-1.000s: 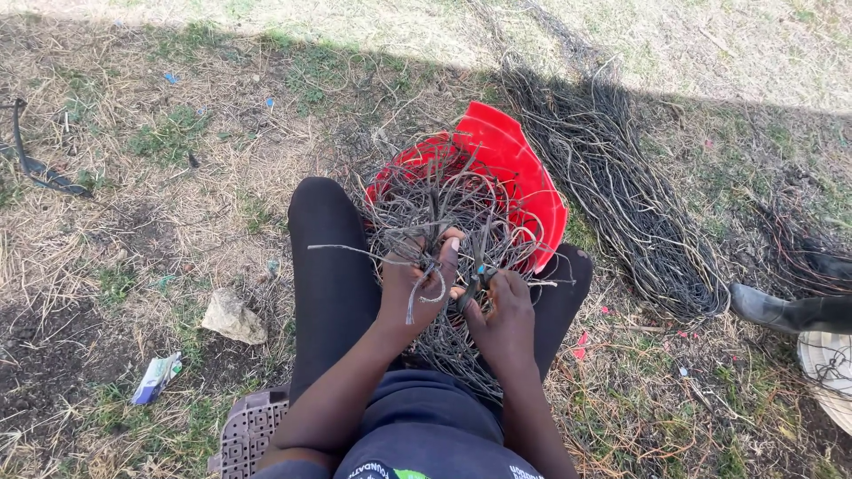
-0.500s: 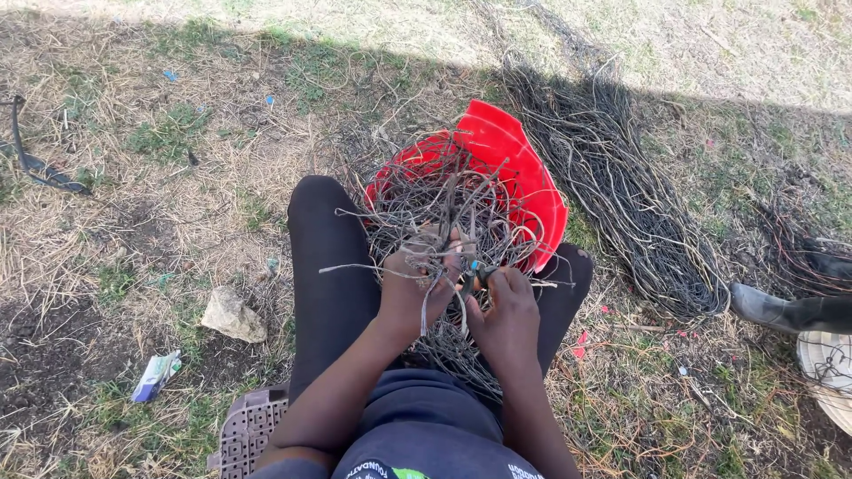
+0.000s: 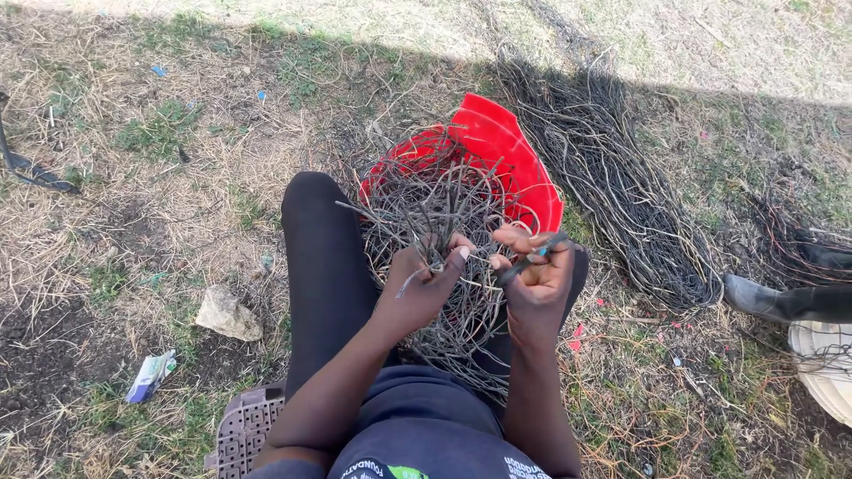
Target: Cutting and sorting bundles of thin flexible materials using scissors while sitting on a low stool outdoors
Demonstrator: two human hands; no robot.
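I sit on dry grass with my legs stretched out. A tangle of thin grey wires [image 3: 426,208] fills a red plastic basin [image 3: 510,151] lying tipped between my knees. My left hand [image 3: 424,282] pinches a wire end from the tangle. Just right of it, my right hand [image 3: 534,275] grips a small dark tool with a blue handle [image 3: 531,257]. The two hands are almost touching over the lower part of the wire mass.
A long bundle of dark wires [image 3: 621,186] lies on the ground to the right. A stone [image 3: 227,312] and a crumpled wrapper [image 3: 149,376] lie at the left. Another person's dark shoe [image 3: 770,302] shows at the right edge, with a woven piece [image 3: 825,368] below it.
My hands have drawn slightly apart, and the right hand has turned so the tool points up and to the right. The left hand holds a wire end higher than before.
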